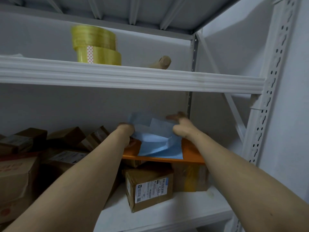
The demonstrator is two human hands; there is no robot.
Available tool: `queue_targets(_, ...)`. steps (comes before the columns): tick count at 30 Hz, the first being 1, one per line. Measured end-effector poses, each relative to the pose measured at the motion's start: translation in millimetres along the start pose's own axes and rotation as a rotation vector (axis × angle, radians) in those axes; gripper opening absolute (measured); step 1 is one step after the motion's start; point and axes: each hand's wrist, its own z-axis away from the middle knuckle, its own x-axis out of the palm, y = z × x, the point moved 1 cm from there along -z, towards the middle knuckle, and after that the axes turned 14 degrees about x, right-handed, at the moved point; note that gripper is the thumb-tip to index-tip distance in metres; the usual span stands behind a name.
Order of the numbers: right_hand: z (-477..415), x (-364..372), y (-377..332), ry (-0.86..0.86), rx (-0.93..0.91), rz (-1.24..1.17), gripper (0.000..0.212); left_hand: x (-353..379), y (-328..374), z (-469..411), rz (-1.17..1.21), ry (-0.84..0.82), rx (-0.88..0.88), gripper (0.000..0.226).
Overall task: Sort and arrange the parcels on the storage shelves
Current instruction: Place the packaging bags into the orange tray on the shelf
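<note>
Blue mailer bag (158, 145) is held at both sides, fingers of left hand (125, 133) and right hand (181, 129) curled on it, upon the orange parcel (192, 153); it should be laid flat, edges aligned.

Blue parcel (158, 148), orange parcel (190, 150) (yellow tape (98, 46))

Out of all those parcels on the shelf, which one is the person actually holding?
The soft blue bag, gripped by the left hand and right hand over the orange flat parcel; the others are brown cardboard boxes.
</note>
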Motion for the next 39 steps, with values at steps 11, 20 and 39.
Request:
queue_targets(11,6.2,30.7,7.7,-0.049,0.08,0.525,0.016,-12.7,-4.7,-3.6,0.035,-0.03,0.028,0.016)
queue_targets(20,8.5,25.8,2.4,-0.09,0.242,-0.352,0.028,-23.3,-2.1,4.6,0.246,0.02,-0.054,0.031)
queue_targets(39,20.9,5.6,3.3,0.309,0.158,0.345,0.042,-26.9,8.8,17.1,0.462,0.185,0.103,0.039)
